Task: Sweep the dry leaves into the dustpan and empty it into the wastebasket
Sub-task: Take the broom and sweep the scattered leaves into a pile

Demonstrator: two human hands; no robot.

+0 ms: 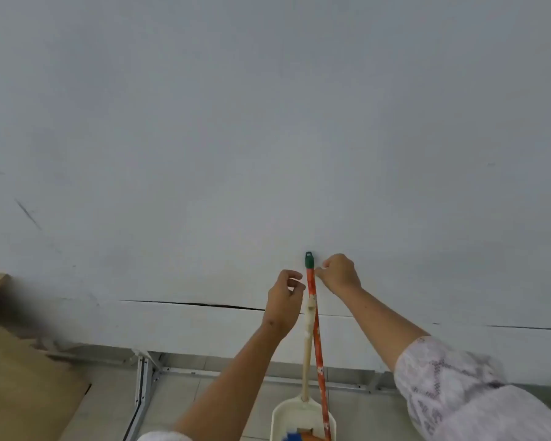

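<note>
A broom with an orange patterned handle (315,329) and a green cap (309,260) leans upright against the white wall. Beside it stands a cream dustpan (287,418), whose pale handle (307,351) rises along the broom's. Blue and orange bristles (299,437) show in the pan at the bottom edge. My right hand (339,275) pinches the broom handle just below the cap. My left hand (283,302) hovers just left of the handle with loosely curled fingers that hold nothing. No leaves or wastebasket are in view.
A white wall panel (268,138) fills most of the view, with a dark seam low down. Grey metal frame bars (143,380) run along the tiled floor (178,402). A brown board (26,383) leans at the lower left.
</note>
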